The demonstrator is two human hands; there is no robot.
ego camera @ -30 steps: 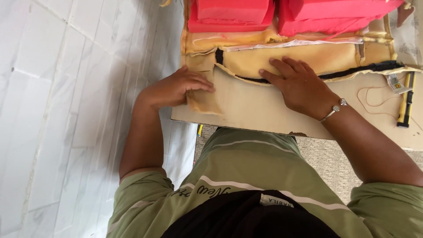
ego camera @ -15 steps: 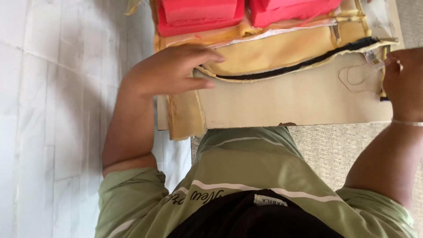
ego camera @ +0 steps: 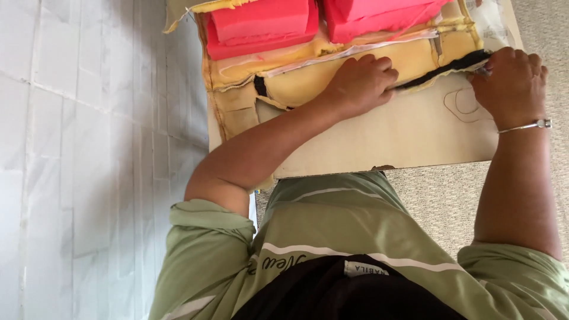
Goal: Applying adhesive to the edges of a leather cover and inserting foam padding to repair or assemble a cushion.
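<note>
Shirt [ego camera: 332,237]: green, pale stripes, nearest the camera, filling the lower frame.
Dark cloth [ego camera: 332,290]: black, bunched at the bottom edge over the shirt.
Floor [ego camera: 77,178]: white marbled tiles on the left; beige woven mat [ego camera: 438,195] on the right, under the cardboard.
Cardboard sheet [ego camera: 391,139]: flat, tan, just beyond the lap; faint pencilled loop outline near its right end.
Left hand [ego camera: 361,83]: knuckles up, fingers curled, pressing down on the yellow foam piece at the black strip, about mid-length; grip closed against the foam rather than wrapped round anything.
Right hand [ego camera: 511,83]: at the right end of the black strip, fingers bunched, narrow pinching grip on the strip's end, where something small and pale shows; exact item pinched too small to tell.
Bracelet [ego camera: 527,125]: thin, silver, on the right wrist.
Yellow foam piece [ego camera: 308,80]: long, padded, lying across the cardboard's far edge, between both hands; worn tan fabric at its left end.
Black strip [ego camera: 444,68]: dark band running along the foam's near edge, from left hand to right hand.
Red foam blocks [ego camera: 261,26]: two, side by side, farthest off, just beyond the yellow foam piece.
</note>
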